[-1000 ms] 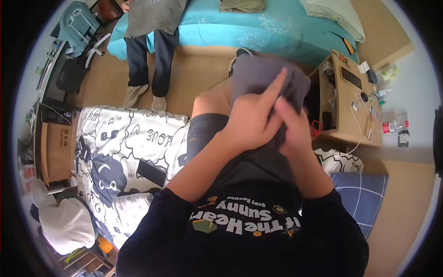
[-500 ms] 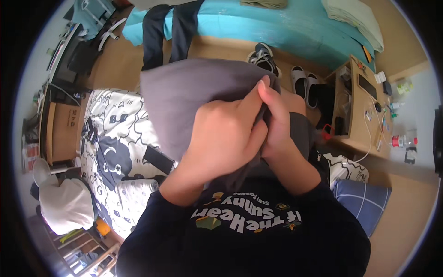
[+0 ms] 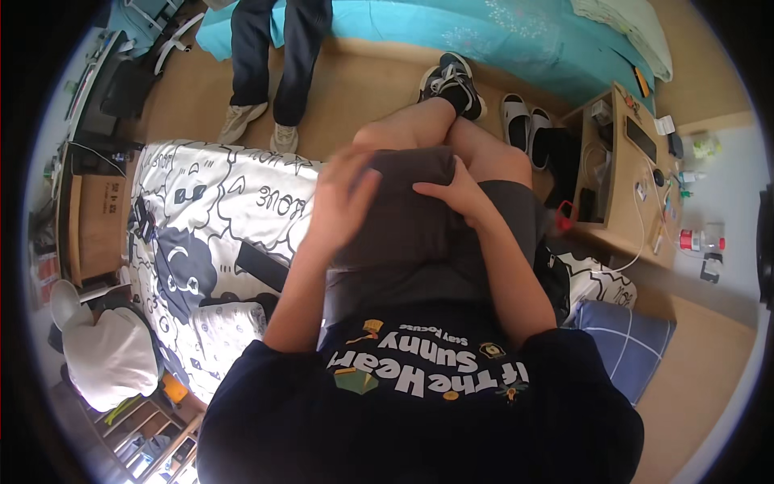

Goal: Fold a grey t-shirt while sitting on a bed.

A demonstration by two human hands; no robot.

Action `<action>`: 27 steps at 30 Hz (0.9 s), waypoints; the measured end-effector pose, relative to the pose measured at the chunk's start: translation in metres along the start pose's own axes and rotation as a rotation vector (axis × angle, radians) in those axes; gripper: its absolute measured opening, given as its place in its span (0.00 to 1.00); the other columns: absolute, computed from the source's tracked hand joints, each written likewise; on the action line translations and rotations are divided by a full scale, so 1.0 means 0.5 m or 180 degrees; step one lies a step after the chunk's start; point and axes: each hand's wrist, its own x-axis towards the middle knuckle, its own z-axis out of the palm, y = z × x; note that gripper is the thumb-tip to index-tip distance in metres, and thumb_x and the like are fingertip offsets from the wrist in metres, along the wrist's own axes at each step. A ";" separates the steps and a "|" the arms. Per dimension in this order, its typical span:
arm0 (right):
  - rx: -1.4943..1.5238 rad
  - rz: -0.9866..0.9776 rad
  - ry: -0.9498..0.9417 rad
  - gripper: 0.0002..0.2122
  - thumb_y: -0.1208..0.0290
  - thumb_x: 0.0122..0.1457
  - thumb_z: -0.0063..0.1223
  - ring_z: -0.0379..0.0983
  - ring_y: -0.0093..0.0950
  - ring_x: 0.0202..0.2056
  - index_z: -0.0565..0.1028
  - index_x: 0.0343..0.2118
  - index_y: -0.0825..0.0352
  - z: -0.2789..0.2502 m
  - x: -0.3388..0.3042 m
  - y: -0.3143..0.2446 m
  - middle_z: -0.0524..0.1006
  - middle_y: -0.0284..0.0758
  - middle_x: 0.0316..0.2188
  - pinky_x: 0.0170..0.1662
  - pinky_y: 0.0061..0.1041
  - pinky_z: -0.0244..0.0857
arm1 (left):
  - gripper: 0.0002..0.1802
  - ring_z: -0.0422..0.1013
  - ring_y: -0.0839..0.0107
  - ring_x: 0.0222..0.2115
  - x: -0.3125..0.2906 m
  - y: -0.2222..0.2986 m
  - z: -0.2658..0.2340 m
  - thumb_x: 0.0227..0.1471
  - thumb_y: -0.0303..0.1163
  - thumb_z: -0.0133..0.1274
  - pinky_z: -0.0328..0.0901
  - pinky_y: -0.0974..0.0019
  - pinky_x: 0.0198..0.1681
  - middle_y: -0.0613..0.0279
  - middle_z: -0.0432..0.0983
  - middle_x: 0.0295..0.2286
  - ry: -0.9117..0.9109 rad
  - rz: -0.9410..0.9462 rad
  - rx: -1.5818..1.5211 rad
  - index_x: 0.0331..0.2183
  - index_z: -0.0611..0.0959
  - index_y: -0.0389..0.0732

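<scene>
**Folded Dark Grey Cloth on the Lap, Right Hand Gripping the Far Corner**

At the far left, a cardboard box (image 3: 98, 216) stands on edge beside the patterned bed. Below it hangs a white garment (image 3: 113, 359).

The black-and-white patterned bedding (image 3: 173, 234) extends from there toward the seated person. A flat black rectangular object (image 3: 262, 266) lies on it, near the left forearm. Beyond the bedding, a second person's dark trousers (image 3: 298, 64) and light shoes (image 3: 284, 138) are visible; the upper body is out of view.

The left hand (image 3: 339, 202) is positioned at the left edge of the folded dark grey cloth (image 3: 403, 202). Its thumb stands apart from the fingers, which are blurred; contact with the cloth cannot be determined.

The cloth lies across the person's thighs, in front of the black shirt (image 3: 419, 444), between both hands.

The right hand (image 3: 466, 194) pinches the far right corner of the cloth, thumb laid over the upper face.

Beyond the cloth, the lower legs cross near the ankles, with dark sneakers (image 3: 459, 68) on the floor. Behind these is a bed with a turquoise sheet (image 3: 403, 24). To the right sits a pair of slippers (image 3: 518, 121), next to a light-wood nightstand (image 3: 626, 194) carrying a smartphone (image 3: 641, 138). A blue checked pillow (image 3: 625, 339) lies below the nightstand. A plastic bottle (image 3: 709, 240) is located at the far right.
</scene>
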 end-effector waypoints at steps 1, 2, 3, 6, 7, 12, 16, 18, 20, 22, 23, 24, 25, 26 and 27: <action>-0.0215 0.0073 0.0201 0.35 0.70 0.44 0.68 0.68 0.28 0.49 0.61 0.54 0.73 0.015 0.004 -0.003 0.71 0.40 0.46 0.51 0.25 0.64 | 0.17 0.66 0.46 0.47 -0.004 -0.047 0.000 0.52 0.30 0.53 0.61 0.56 0.51 0.42 0.70 0.45 0.0444 -0.0130 0.0480 0.42 0.77 0.32; -0.0365 -0.0005 0.0392 0.35 0.70 0.45 0.68 0.68 0.28 0.49 0.61 0.54 0.73 0.028 0.005 -0.005 0.71 0.40 0.47 0.51 0.25 0.64 | 0.19 0.66 0.49 0.48 -0.008 -0.097 0.003 0.55 0.36 0.50 0.60 0.58 0.51 0.43 0.69 0.47 0.0589 -0.0498 0.0335 0.45 0.76 0.33; -0.0507 0.0058 0.0502 0.34 0.70 0.45 0.68 0.68 0.28 0.49 0.61 0.54 0.73 0.034 0.004 -0.009 0.71 0.40 0.48 0.51 0.25 0.64 | 0.21 0.67 0.52 0.48 -0.026 -0.139 0.013 0.56 0.39 0.49 0.60 0.59 0.51 0.45 0.69 0.47 0.0476 -0.1367 -0.0278 0.46 0.76 0.33; 0.0429 -0.0183 0.0327 0.33 0.70 0.47 0.66 0.66 0.30 0.51 0.61 0.55 0.73 0.021 -0.006 -0.010 0.69 0.41 0.50 0.52 0.26 0.63 | 0.29 0.68 0.64 0.47 -0.078 -0.237 0.035 0.59 0.50 0.44 0.60 0.65 0.53 0.56 0.71 0.49 0.0095 -0.3980 -0.3501 0.51 0.73 0.36; 0.0573 -0.0291 0.0138 0.34 0.70 0.47 0.66 0.67 0.31 0.51 0.61 0.56 0.74 0.011 -0.012 -0.007 0.69 0.43 0.50 0.53 0.27 0.62 | 0.29 0.68 0.65 0.47 -0.098 -0.250 0.040 0.58 0.49 0.46 0.60 0.65 0.52 0.57 0.71 0.49 0.0057 -0.3743 -0.3695 0.51 0.73 0.36; -0.0692 -0.0942 0.0260 0.34 0.67 0.47 0.66 0.65 0.37 0.53 0.62 0.54 0.77 -0.026 -0.002 0.027 0.69 0.47 0.50 0.56 0.30 0.59 | 0.29 0.70 0.65 0.45 -0.150 -0.231 0.033 0.55 0.47 0.51 0.64 0.64 0.50 0.57 0.74 0.45 0.0535 -0.3742 -0.4130 0.51 0.73 0.36; -0.1253 -0.0498 0.0306 0.32 0.61 0.46 0.66 0.64 0.41 0.54 0.67 0.50 0.75 -0.039 0.045 0.037 0.69 0.49 0.50 0.55 0.31 0.59 | 0.29 0.71 0.64 0.43 -0.135 -0.208 0.009 0.53 0.46 0.54 0.66 0.62 0.48 0.56 0.74 0.45 0.0629 -0.3833 -0.4403 0.50 0.73 0.36; -0.1180 -0.0260 -0.0126 0.32 0.58 0.45 0.66 0.63 0.43 0.54 0.69 0.49 0.73 -0.046 0.058 0.029 0.69 0.50 0.50 0.54 0.32 0.60 | 0.31 0.71 0.63 0.43 -0.128 -0.213 0.002 0.54 0.51 0.51 0.66 0.61 0.48 0.55 0.74 0.45 0.0457 -0.3658 -0.4211 0.51 0.73 0.36; -0.2103 -0.1174 0.0462 0.32 0.57 0.44 0.66 0.65 0.44 0.51 0.69 0.49 0.72 -0.036 0.051 0.023 0.69 0.50 0.49 0.52 0.32 0.61 | 0.34 0.71 0.62 0.44 -0.124 -0.230 -0.001 0.56 0.54 0.46 0.66 0.61 0.49 0.53 0.73 0.46 0.0351 -0.3574 -0.4344 0.52 0.71 0.35; -0.2210 -0.1304 0.0727 0.32 0.57 0.45 0.66 0.67 0.43 0.50 0.68 0.49 0.73 -0.012 0.032 0.018 0.69 0.48 0.49 0.52 0.31 0.62 | 0.36 0.69 0.60 0.46 -0.121 -0.252 0.000 0.58 0.57 0.39 0.64 0.62 0.51 0.52 0.71 0.48 0.0196 -0.3403 -0.4892 0.53 0.69 0.34; -0.1897 -0.0945 0.0650 0.32 0.58 0.46 0.66 0.67 0.41 0.50 0.68 0.49 0.74 -0.001 0.018 0.016 0.69 0.47 0.50 0.52 0.30 0.61 | 0.38 0.69 0.60 0.46 -0.120 -0.262 0.005 0.58 0.59 0.38 0.64 0.62 0.51 0.52 0.71 0.47 0.0319 -0.3556 -0.4464 0.53 0.70 0.33; -0.1527 -0.0867 0.0598 0.31 0.59 0.47 0.66 0.67 0.39 0.51 0.68 0.49 0.75 0.011 0.007 0.014 0.69 0.46 0.50 0.52 0.29 0.61 | 0.39 0.69 0.60 0.46 -0.119 -0.269 0.013 0.58 0.60 0.36 0.64 0.63 0.50 0.51 0.71 0.47 0.0410 -0.3574 -0.4148 0.52 0.71 0.33; -0.1480 -0.0616 0.0630 0.31 0.58 0.47 0.66 0.68 0.40 0.49 0.68 0.49 0.75 0.030 -0.001 0.013 0.70 0.47 0.49 0.51 0.30 0.62 | 0.41 0.70 0.60 0.46 -0.118 -0.272 0.018 0.58 0.62 0.34 0.64 0.63 0.50 0.51 0.72 0.47 0.0572 -0.3735 -0.3732 0.52 0.71 0.33; -0.1374 -0.0638 0.0693 0.31 0.57 0.47 0.65 0.69 0.41 0.48 0.68 0.48 0.74 0.047 -0.008 0.011 0.70 0.49 0.48 0.51 0.31 0.62 | 0.41 0.70 0.60 0.45 -0.117 -0.272 0.023 0.58 0.62 0.34 0.65 0.64 0.49 0.51 0.72 0.46 0.0484 -0.3531 -0.3244 0.51 0.72 0.32; -0.1300 -0.0396 0.0750 0.31 0.56 0.47 0.65 0.70 0.42 0.47 0.68 0.48 0.74 0.052 -0.014 0.008 0.71 0.50 0.47 0.50 0.31 0.63 | 0.41 0.70 0.60 0.45 -0.114 -0.268 0.027 0.58 0.62 0.34 0.65 0.64 0.48 0.50 0.72 0.46 0.0464 -0.3457 -0.2660 0.51 0.72 0.32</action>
